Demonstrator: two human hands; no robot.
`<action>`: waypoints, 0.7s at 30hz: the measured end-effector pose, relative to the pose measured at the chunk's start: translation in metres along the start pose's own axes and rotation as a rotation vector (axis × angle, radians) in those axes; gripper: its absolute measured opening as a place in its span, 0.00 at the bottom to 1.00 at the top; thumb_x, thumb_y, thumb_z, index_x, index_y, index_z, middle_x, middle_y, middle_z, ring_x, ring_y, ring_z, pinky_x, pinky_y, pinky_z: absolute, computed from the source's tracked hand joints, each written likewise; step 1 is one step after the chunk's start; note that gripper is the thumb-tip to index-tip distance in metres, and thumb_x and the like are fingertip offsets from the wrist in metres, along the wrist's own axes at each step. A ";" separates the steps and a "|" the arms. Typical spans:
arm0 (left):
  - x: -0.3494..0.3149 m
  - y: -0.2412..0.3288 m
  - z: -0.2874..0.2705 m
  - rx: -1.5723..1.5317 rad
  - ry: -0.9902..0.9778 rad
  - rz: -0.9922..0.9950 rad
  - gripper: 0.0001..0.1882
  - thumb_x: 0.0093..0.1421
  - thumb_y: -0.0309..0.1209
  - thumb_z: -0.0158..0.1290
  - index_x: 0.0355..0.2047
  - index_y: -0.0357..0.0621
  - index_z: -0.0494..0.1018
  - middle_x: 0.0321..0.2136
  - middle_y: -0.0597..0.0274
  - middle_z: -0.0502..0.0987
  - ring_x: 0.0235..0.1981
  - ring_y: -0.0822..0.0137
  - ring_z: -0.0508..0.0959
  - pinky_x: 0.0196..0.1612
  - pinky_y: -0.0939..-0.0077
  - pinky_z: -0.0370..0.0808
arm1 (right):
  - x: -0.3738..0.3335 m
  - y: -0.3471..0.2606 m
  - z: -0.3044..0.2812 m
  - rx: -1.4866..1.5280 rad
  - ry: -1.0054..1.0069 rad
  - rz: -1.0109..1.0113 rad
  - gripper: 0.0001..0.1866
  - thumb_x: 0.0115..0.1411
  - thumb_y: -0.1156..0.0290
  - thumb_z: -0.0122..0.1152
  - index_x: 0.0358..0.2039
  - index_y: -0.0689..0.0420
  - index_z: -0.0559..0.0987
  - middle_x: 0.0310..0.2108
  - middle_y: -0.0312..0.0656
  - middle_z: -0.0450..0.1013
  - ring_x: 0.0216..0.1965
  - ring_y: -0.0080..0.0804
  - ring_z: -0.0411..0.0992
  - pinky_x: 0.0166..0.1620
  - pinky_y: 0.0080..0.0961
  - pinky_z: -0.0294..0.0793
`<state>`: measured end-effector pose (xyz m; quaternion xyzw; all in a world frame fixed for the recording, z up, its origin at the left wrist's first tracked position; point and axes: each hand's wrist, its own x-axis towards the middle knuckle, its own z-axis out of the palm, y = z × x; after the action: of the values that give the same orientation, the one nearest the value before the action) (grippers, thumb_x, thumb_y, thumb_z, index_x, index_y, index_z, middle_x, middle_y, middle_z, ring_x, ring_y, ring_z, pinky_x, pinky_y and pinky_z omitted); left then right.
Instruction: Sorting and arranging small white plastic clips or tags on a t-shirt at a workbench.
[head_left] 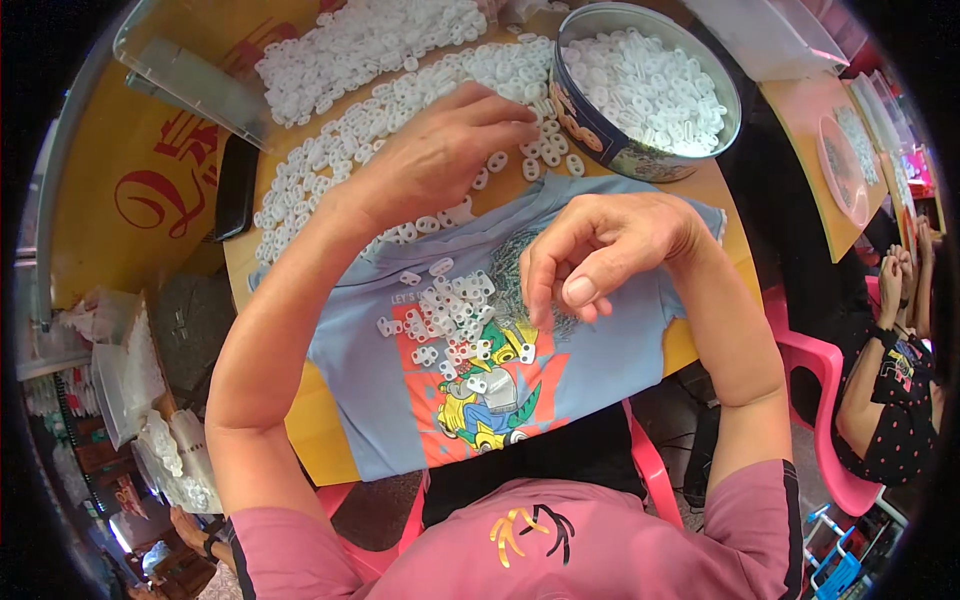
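Note:
Small white plastic pieces with two holes (390,130) lie spread over the far part of the table. My left hand (440,150) is over them, palm down, its fingers stretched toward the round tin (600,150); nothing shows in it. A blue-grey T-shirt with a cartoon print (370,440) lies flat on the near side. Over its right part my right hand (610,250) hovers with fingers bent and apart, no held thing visible. Partly behind its fingers is a heap of fine dark metal bits (508,262). Beside that heap sits a loose pile of white pieces (450,310).
The tin is filled with white pieces (645,90). A clear plastic box (185,85) and a dark phone-like object (237,187) are at the table's left. A pink chair (825,370) and another person (885,390) are to the right.

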<state>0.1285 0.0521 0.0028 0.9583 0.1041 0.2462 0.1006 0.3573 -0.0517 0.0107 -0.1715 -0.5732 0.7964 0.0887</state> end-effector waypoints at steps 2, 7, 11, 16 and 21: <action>-0.008 -0.001 0.000 -0.017 -0.055 -0.020 0.24 0.51 0.13 0.56 0.49 0.42 0.81 0.51 0.55 0.80 0.53 0.50 0.77 0.58 0.60 0.76 | -0.001 -0.003 -0.001 0.004 0.006 0.012 0.21 0.69 0.59 0.65 0.49 0.67 0.84 0.43 0.46 0.81 0.32 0.24 0.78 0.33 0.22 0.80; -0.027 -0.003 -0.009 -0.060 -0.013 -0.067 0.22 0.52 0.15 0.57 0.48 0.41 0.81 0.47 0.55 0.81 0.51 0.50 0.78 0.56 0.59 0.76 | 0.001 -0.007 0.002 0.003 0.009 0.047 0.19 0.68 0.63 0.65 0.48 0.69 0.84 0.45 0.50 0.80 0.33 0.28 0.79 0.33 0.23 0.80; -0.030 -0.002 -0.015 0.021 -0.018 -0.121 0.21 0.52 0.17 0.58 0.47 0.43 0.82 0.42 0.55 0.81 0.47 0.51 0.78 0.52 0.58 0.76 | 0.000 -0.005 0.000 0.009 0.001 0.027 0.19 0.68 0.64 0.65 0.48 0.69 0.84 0.45 0.50 0.80 0.33 0.27 0.79 0.33 0.23 0.79; -0.028 -0.005 -0.014 0.013 -0.007 -0.102 0.22 0.51 0.17 0.59 0.47 0.44 0.82 0.41 0.56 0.80 0.47 0.51 0.78 0.51 0.58 0.76 | -0.001 0.000 -0.001 0.008 -0.003 -0.051 0.22 0.70 0.57 0.64 0.51 0.65 0.84 0.41 0.42 0.83 0.31 0.20 0.77 0.32 0.19 0.79; -0.034 -0.002 -0.018 -0.054 -0.091 -0.071 0.24 0.49 0.14 0.58 0.47 0.48 0.83 0.44 0.58 0.80 0.49 0.51 0.77 0.53 0.58 0.76 | -0.003 -0.006 0.000 0.024 0.023 0.013 0.20 0.67 0.65 0.66 0.50 0.70 0.83 0.46 0.52 0.80 0.32 0.27 0.79 0.33 0.23 0.79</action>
<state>0.0900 0.0485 0.0021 0.9612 0.1265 0.2014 0.1396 0.3602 -0.0505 0.0170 -0.1831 -0.5613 0.8018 0.0921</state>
